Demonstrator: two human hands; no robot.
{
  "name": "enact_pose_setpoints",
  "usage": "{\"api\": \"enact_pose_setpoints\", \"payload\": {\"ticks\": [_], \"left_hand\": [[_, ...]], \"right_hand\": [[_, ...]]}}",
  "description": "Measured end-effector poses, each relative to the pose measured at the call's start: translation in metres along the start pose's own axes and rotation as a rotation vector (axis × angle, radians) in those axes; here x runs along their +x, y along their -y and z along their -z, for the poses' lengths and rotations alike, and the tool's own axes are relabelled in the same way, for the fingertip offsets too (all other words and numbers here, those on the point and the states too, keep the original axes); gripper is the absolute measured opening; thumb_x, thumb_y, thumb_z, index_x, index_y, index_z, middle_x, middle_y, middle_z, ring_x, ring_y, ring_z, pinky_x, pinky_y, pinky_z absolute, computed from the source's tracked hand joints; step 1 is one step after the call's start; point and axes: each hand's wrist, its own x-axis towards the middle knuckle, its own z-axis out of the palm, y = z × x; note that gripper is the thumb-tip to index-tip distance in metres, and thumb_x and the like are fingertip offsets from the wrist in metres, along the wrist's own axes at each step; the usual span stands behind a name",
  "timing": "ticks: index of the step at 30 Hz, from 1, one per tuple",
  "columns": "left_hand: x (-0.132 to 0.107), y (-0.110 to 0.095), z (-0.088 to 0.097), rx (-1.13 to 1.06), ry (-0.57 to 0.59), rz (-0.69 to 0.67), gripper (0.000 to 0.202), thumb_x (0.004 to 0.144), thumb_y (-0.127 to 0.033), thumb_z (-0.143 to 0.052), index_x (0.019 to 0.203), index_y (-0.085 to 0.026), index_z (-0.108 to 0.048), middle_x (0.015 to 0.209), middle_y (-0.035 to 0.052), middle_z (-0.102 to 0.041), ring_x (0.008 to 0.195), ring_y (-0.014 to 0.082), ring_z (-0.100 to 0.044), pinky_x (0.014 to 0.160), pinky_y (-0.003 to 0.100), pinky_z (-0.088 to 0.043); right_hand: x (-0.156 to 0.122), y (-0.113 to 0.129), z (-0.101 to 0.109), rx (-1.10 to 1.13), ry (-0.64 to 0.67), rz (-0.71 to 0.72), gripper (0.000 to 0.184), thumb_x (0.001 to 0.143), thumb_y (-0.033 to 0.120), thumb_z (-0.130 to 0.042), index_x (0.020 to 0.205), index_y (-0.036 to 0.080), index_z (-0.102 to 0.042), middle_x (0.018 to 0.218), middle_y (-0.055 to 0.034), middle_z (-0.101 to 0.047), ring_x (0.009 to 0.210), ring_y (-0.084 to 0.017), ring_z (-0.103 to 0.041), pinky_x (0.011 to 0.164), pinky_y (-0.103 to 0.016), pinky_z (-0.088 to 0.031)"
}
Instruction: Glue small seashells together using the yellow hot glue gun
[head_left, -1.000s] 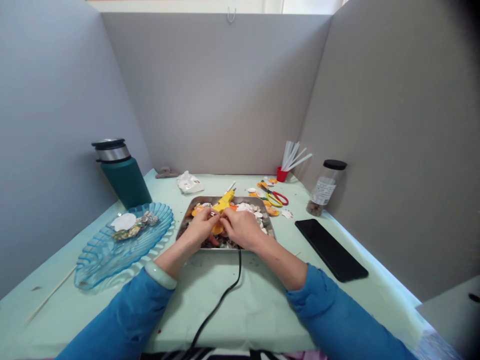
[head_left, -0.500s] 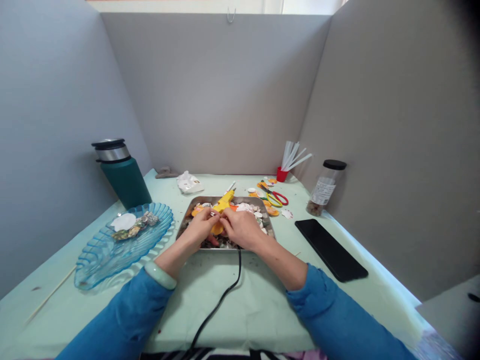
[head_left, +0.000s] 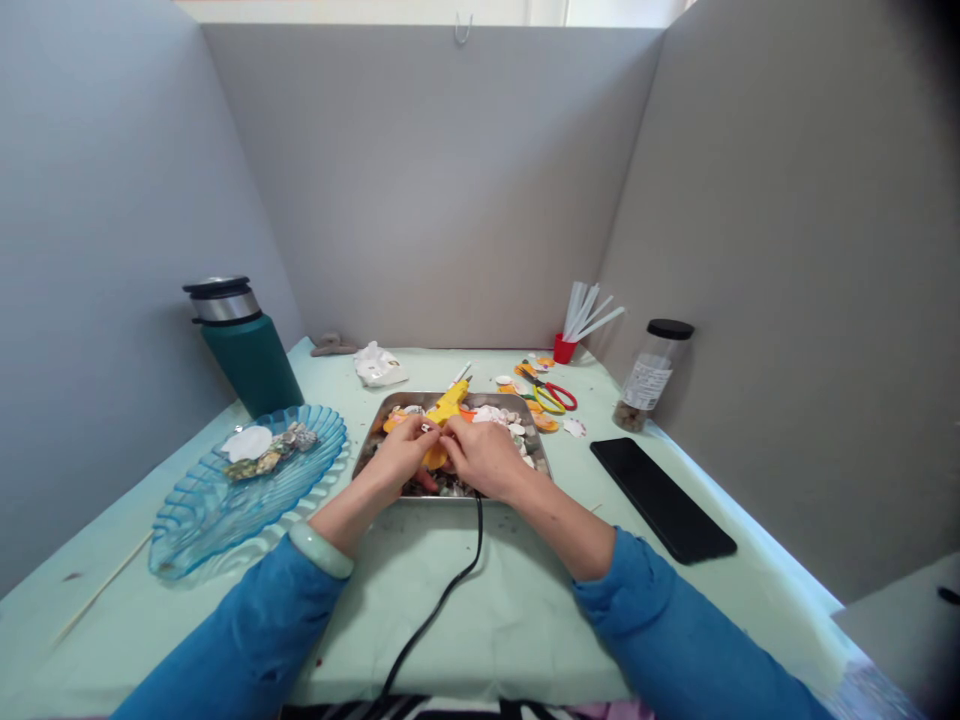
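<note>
Over a metal tray (head_left: pixel 545 470) my two hands meet, fingers pinched close together. A small orange-yellow flat piece (head_left: pixel 435 457) shows between them, with a tiny white bit near the left fingertips. My left hand (head_left: pixel 405 455) grips it from the left, my right hand (head_left: pixel 484 455) from the right; the fingers partly cover it. Just beyond the fingertips a yellow hot glue gun (head_left: pixel 450 402) lies in the tray. Shells or stones (head_left: pixel 517 430) and white and orange pieces fill the tray around it. A black cord (head_left: pixel 450 590) runs from the tray toward me.
On the left are a blue scalloped plate (head_left: pixel 187 535), a green bottle (head_left: pixel 251 365) and a thin stick (head_left: pixel 101 590). Scissors (head_left: pixel 551 390), a red cup (head_left: pixel 564 350) of glue sticks, a jar (head_left: pixel 652 375) and a black phone (head_left: pixel 664 500) are on the right. Grey panels surround the table.
</note>
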Motion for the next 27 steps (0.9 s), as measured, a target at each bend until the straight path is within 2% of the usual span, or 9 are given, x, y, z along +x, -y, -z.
{"api": "enact_pose_setpoints", "payload": {"ticks": [10,20,27], "left_hand": [[-0.0007,-0.0004,-0.0014,0.018,-0.010,-0.002,0.018,0.082,-0.029,-0.065,0.085,-0.017,-0.052,0.072,-0.0028,-0.056,0.041,0.0089,-0.054,0.030,0.021,-0.047],[-0.0014,-0.0026,-0.0027,0.049,-0.035,-0.018,0.013,0.082,-0.026,-0.063,0.082,-0.017,-0.054,0.071,-0.0012,-0.056,0.049,0.0129,-0.059,0.031,0.021,-0.046],[0.0010,0.0025,-0.0001,0.102,-0.020,-0.022,0.012,0.084,-0.027,-0.061,0.084,-0.019,-0.053,0.070,-0.0024,-0.056,0.043,0.0108,-0.055,0.032,0.021,-0.044]], "right_hand": [[-0.0001,-0.0001,0.0005,-0.007,0.020,-0.008,0.028,0.100,0.033,-0.040,0.108,0.018,-0.062,0.091,-0.0078,-0.073,0.084,-0.021,-0.067,0.070,-0.028,-0.039],[-0.0003,0.0014,0.0017,-0.011,0.035,-0.013,0.028,0.100,0.033,-0.039,0.108,0.018,-0.061,0.093,-0.0081,-0.073,0.086,-0.021,-0.067,0.072,-0.028,-0.040],[0.0000,0.0002,0.0000,-0.029,0.041,-0.006,0.028,0.099,0.033,-0.038,0.109,0.018,-0.060,0.094,-0.0087,-0.073,0.086,-0.022,-0.067,0.071,-0.028,-0.040]]}}
